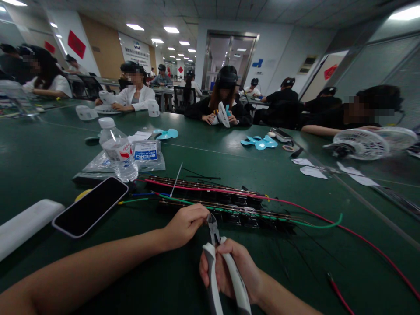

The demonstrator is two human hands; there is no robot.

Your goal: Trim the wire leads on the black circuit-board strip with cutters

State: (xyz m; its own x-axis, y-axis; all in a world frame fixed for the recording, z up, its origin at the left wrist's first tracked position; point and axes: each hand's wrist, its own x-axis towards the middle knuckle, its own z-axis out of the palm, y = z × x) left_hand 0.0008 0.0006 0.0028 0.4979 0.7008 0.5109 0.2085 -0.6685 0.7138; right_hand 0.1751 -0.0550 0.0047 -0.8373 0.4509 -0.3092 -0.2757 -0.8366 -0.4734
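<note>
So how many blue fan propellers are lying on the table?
2: one propeller beyond and right of the white-capped bottle, another farther right. More may be hidden.

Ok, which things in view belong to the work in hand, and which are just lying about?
Seemingly part of the work:
pliers, held in the right grip
black strips
red wire
green wire
pale tie sticking up at the strips

Probably just lying about:
phone
plastic bottle
clear bag with blue label
blue fan blades
</note>
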